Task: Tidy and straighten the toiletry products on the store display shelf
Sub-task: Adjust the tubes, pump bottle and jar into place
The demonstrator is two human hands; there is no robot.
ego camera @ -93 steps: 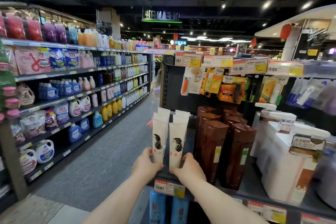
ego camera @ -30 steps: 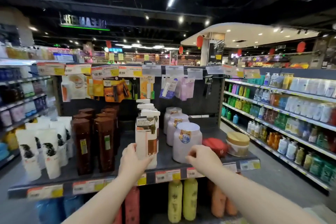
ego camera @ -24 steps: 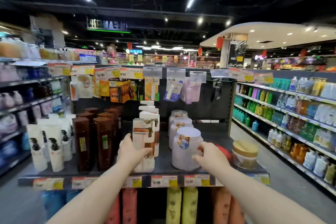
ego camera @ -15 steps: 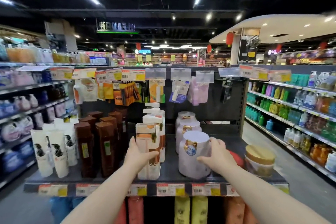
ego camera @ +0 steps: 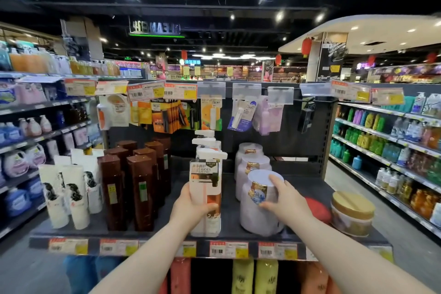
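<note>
The pump bottle (ego camera: 206,198) is standing tall and narrow at the front edge of the shelf (ego camera: 167,237), first in a row of like bottles — a push too far forward could be tipping it off the lip, and a shove sideways could be knocking the brown bottles (ego camera: 133,186) just beside it. The jar (ego camera: 260,207) is wider and steadier, but a twist gripped only near the lid could be loosening the top rather than turning the label to face out.

The left hand (ego camera: 191,207) is wrapping the pump bottle's lower half, fingers curled round its left side and thumb lying across the front — a closed, full hold. The right hand (ego camera: 284,200) is lying half open on the jar's right shoulder, thumb pressing the front by the label and fingers spreading up to the lid rim; it is touching, though whether it is truly gripping I cannot tell.
</note>
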